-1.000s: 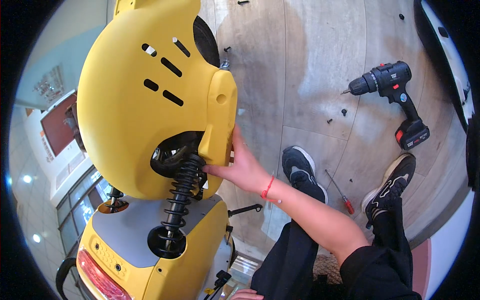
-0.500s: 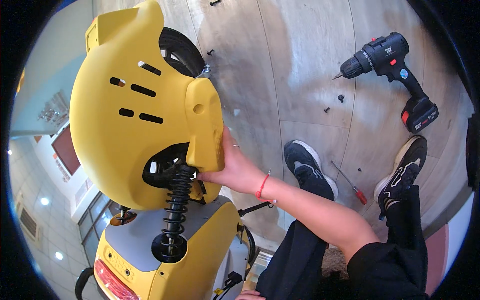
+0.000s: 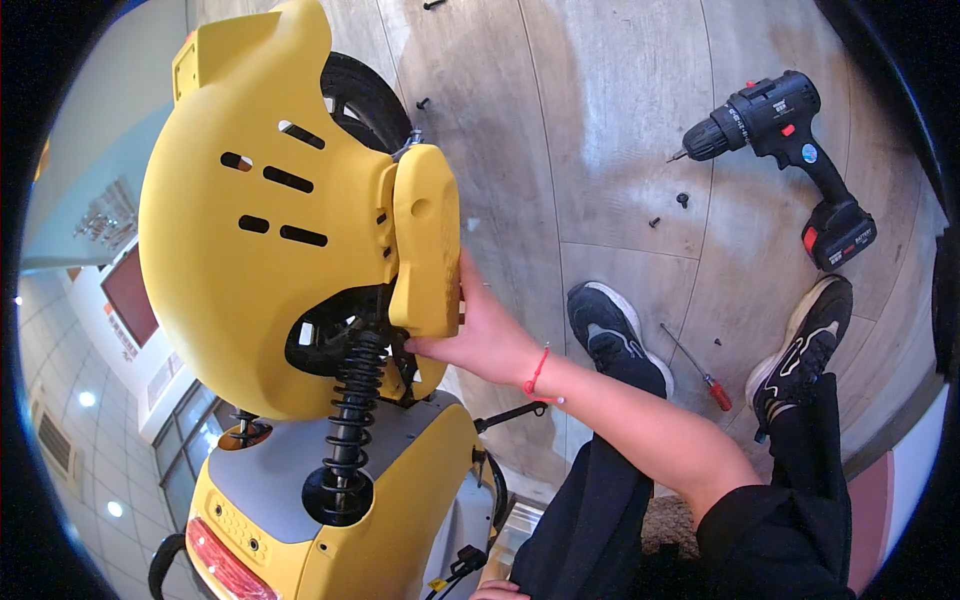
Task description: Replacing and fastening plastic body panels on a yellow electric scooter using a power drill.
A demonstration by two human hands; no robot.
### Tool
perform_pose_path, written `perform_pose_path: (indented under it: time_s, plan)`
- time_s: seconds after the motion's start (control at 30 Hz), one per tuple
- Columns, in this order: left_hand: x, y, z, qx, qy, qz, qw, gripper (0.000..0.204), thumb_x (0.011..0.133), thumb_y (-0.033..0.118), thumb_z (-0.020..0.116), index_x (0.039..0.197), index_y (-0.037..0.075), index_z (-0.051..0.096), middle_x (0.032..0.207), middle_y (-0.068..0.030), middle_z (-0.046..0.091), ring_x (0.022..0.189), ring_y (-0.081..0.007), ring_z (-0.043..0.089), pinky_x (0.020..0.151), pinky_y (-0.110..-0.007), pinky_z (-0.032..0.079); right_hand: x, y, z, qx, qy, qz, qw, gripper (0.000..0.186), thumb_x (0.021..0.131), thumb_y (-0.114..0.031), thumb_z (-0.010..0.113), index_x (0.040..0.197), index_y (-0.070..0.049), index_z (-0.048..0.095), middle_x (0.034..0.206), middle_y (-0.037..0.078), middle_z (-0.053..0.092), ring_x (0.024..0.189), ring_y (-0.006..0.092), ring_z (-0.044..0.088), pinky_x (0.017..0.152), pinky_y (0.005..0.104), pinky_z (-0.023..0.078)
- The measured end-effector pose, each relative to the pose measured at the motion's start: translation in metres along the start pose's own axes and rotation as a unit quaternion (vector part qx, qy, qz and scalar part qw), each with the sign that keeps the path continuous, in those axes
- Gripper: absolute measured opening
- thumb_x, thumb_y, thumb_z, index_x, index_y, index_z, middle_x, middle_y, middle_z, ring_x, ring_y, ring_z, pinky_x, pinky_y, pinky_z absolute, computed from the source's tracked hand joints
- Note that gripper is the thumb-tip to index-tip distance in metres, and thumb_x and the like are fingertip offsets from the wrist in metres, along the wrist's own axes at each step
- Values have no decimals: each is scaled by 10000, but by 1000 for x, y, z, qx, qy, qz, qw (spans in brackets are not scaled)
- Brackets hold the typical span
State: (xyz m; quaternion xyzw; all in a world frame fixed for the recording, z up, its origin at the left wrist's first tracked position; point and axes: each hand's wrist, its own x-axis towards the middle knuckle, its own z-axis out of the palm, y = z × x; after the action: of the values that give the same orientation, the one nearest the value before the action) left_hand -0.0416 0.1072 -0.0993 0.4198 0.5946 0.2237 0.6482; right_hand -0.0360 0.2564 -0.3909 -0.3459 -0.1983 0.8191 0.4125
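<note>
A yellow plastic cover stands slightly off the right side of the large rounded yellow fender, with a gap showing between them. My right hand is closed around the lower right part of this cover, thumb below and fingers behind its outer edge. Just left of my thumb is a black coil-spring shock absorber, running down to the grey and yellow scooter body. Only a sliver of my left hand shows at the bottom edge, near my leg; its fingers are mostly hidden.
On the wooden floor lie a black cordless drill, a red-handled screwdriver and several dark screws. My shoes flank the screwdriver. A black tyre is behind the fender, and loose cables hang beside the body.
The yellow cover has shifted right, away from the fender, in my right hand. A gap with small holes now shows along the fender's edge.
</note>
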Motion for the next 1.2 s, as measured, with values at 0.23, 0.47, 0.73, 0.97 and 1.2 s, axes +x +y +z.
perform_pose_path:
  time_s: [0.23,0.47,0.73,0.97,1.2]
  plan:
    - [-1,2,1,8,-1,-6,1000,301,936,263,439,992,-1,573,1057,-201,624,1042,-368,564,958,-515,374,-1,-9,-2,-78,-34,19,996,1087,654,-225,791,1422,-14,51,1264,299,433,1200,423,448,1016,439,374]
    - [0,0,2,3,1,-1,1000,294,929,247,433,991,-3,574,1055,-201,623,1043,-366,564,959,-506,376,3,-5,7,-60,-8,0,998,1038,661,-217,789,1400,-2,92,1256,297,440,1188,429,453,1007,436,376]
    - [0,-5,-3,0,2,14,1000,299,918,244,434,981,-8,580,1049,-207,623,1035,-366,565,946,-502,386,-10,-14,-47,-169,130,29,976,934,665,-226,784,1376,-4,221,1200,226,519,1111,362,538,934,423,445]
    - [-3,-4,2,-3,13,10,1000,297,905,236,440,976,-15,581,1034,-214,627,1029,-372,565,934,-508,394,5,-31,-107,-507,261,101,815,1081,675,-420,767,1416,68,150,1245,304,420,1139,431,470,930,462,432]
    - [4,-5,10,-9,-1,13,1000,289,891,223,445,977,-19,579,1027,-220,626,1017,-375,566,925,-506,400,23,-38,-130,-610,381,-63,692,848,728,-342,715,1395,-33,294,1297,199,382,1195,375,400,936,524,371]
